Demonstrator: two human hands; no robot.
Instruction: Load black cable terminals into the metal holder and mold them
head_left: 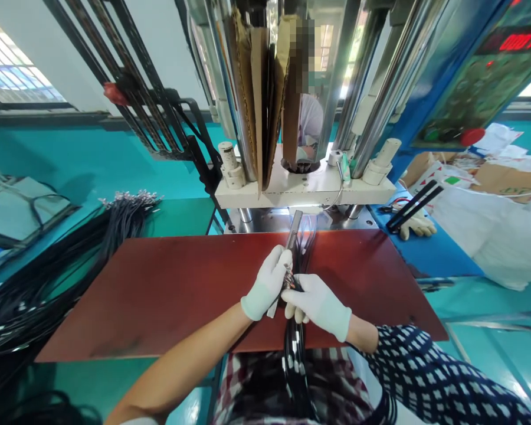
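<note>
My left hand [268, 283], in a white glove, is closed around a narrow grey metal strip [294, 227] that slants up and away towards the machine. Against it, my right hand [321, 304], gloved too, has its fingers closed on a bundle of black cables [295, 348]. The bundle hangs down over the near board edge into my lap. Between my hands, small shiny cable ends [288, 276] show, partly covered by fingers. Thin cable strands [308, 236] lie beyond, just right of the strip.
Under my hands is a reddish-brown board [181, 295]. Ahead stands a press with a white plate [310, 192] and metal columns. Many black cables [110, 236] lie at left. On the right are a blue ledge [442, 251], a spare glove [418, 225] and a control panel [478, 77].
</note>
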